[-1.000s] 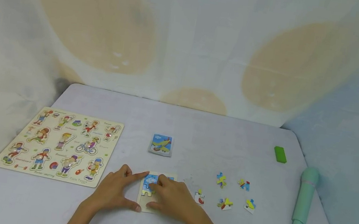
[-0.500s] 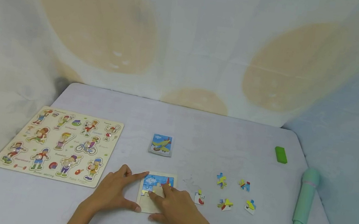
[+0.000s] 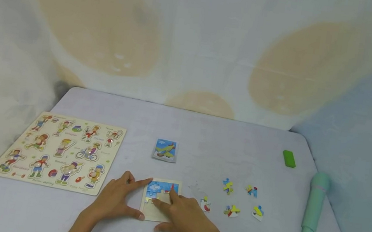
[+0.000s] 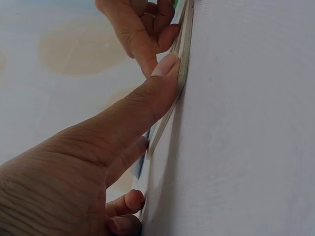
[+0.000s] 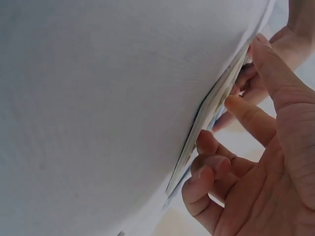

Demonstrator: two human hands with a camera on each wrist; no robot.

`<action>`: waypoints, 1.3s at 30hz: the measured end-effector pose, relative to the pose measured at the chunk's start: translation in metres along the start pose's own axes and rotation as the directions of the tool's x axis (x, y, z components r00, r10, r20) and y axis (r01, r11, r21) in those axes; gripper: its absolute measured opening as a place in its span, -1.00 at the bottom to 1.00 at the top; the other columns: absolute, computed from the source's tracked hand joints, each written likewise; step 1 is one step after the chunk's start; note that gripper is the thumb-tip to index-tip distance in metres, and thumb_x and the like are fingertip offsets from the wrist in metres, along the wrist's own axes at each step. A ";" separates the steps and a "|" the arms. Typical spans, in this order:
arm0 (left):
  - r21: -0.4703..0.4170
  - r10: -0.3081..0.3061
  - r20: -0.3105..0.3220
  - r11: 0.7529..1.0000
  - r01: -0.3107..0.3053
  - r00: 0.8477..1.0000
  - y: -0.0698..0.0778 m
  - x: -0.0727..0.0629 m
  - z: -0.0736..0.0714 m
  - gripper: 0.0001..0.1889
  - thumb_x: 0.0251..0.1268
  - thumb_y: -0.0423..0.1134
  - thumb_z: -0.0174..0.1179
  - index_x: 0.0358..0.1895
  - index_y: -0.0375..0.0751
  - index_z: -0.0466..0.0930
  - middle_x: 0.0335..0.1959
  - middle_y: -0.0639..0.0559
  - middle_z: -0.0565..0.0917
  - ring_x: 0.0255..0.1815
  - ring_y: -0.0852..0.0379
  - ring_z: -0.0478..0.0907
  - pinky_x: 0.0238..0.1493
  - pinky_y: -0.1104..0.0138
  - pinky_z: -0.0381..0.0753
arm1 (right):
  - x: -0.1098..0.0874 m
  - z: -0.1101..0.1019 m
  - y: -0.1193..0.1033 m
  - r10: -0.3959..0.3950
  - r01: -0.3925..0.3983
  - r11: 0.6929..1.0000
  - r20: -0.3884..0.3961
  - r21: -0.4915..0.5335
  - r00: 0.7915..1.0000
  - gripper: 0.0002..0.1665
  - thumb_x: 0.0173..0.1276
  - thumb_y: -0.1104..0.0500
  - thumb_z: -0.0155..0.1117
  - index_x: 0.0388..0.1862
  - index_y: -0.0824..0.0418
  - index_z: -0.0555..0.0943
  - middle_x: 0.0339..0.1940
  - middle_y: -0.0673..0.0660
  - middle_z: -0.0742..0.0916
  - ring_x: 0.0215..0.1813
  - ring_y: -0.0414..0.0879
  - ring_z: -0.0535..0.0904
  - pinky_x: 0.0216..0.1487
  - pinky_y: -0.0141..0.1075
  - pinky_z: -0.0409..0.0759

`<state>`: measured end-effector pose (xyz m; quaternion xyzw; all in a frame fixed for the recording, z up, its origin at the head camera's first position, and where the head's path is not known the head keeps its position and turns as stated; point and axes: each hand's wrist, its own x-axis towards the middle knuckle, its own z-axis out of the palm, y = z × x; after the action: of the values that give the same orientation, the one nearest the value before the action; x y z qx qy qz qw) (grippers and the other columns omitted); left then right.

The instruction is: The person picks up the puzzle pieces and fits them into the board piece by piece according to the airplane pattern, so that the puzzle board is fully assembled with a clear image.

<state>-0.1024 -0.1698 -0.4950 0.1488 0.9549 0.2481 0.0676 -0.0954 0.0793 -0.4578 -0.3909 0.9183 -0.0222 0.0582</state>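
Observation:
A small wooden jigsaw tray [image 3: 157, 217] lies on the table, with joined blue sky pieces [image 3: 154, 187] along its top and left and a red-tipped piece [image 3: 172, 188] at upper right. My left hand [image 3: 118, 197] spreads along the tray's left side, index fingertip at the top corner, thumb at the bottom corner. In the left wrist view the thumb [image 4: 160, 73] rests against the tray's edge. My right hand [image 3: 186, 218] reaches over from the right, its extended index finger touching the yellow-edged pieces. Its other fingers bend near the tray's right side, as the right wrist view shows.
Several loose jigsaw pieces [image 3: 232, 211] lie to the right. Behind the tray is an airplane picture card [image 3: 165, 149]. A large sports-figure puzzle board [image 3: 58, 150] lies left; a green block [image 3: 289, 159] and a mint-green microphone-shaped object [image 3: 314, 207] are at far right.
My right hand has drawn slightly down and right across the tray, uncovering the red-tipped piece at upper right. The left hand keeps its place at the tray's left side.

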 end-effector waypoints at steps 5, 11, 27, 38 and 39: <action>0.000 -0.003 -0.003 1.000 0.003 1.000 -0.002 -0.001 0.000 0.05 -0.51 0.47 0.47 0.37 0.52 0.39 -0.20 0.21 0.26 -0.40 0.17 0.22 -0.32 0.35 0.23 | -0.005 0.003 0.007 -0.047 0.049 0.998 -0.057 0.033 0.997 -0.28 0.23 -0.47 0.18 0.36 -0.35 0.48 -0.05 0.05 0.66 -0.26 -0.25 0.63 -0.45 -0.45 0.45; 0.000 -0.012 -0.005 1.000 0.012 1.000 -0.001 -0.002 0.000 0.05 -0.51 0.46 0.48 0.36 0.48 0.42 -0.20 0.20 0.25 -0.40 0.17 0.21 -0.32 0.35 0.21 | -0.015 -0.001 0.023 0.015 -0.006 0.986 -0.051 0.169 0.999 -0.34 0.19 -0.35 0.35 0.28 -0.27 0.58 -0.25 -0.13 0.54 -0.42 -0.39 0.33 -0.45 -0.53 0.30; -0.012 -0.024 0.004 1.000 0.024 1.000 0.002 -0.001 0.000 0.04 -0.52 0.42 0.52 0.35 0.51 0.42 -0.20 0.22 0.25 -0.41 0.15 0.20 -0.33 0.36 0.20 | -0.051 -0.004 0.087 0.299 -0.219 0.816 -0.066 0.536 0.952 -0.47 0.04 -0.03 0.59 0.02 0.07 0.71 -0.29 -0.10 0.58 -0.46 -0.36 0.37 -0.45 -0.46 0.42; -0.016 -0.037 0.018 0.999 0.037 0.999 0.003 0.000 -0.001 0.05 -0.53 0.46 0.50 0.35 0.56 0.39 -0.20 0.22 0.25 -0.39 0.14 0.21 -0.32 0.34 0.21 | -0.077 -0.015 0.128 0.371 -0.270 0.785 -0.074 0.557 0.926 -0.42 0.05 0.10 0.59 0.07 0.22 0.65 -0.21 0.05 0.58 -0.44 -0.32 0.38 -0.45 -0.44 0.45; -0.018 -0.037 0.021 0.999 0.038 0.999 0.003 0.001 -0.001 0.05 -0.53 0.46 0.50 0.35 0.56 0.39 -0.20 0.22 0.25 -0.38 0.14 0.21 -0.32 0.34 0.21 | -0.078 -0.016 0.131 0.382 -0.286 0.790 -0.070 0.543 0.922 -0.40 0.04 0.10 0.60 0.08 0.22 0.64 -0.21 0.04 0.58 -0.42 -0.31 0.38 -0.42 -0.43 0.43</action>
<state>-0.1025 -0.1679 -0.4924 0.1328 0.9544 0.2541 0.0833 -0.1373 0.2265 -0.4464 -0.1876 0.9333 -0.2946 0.0839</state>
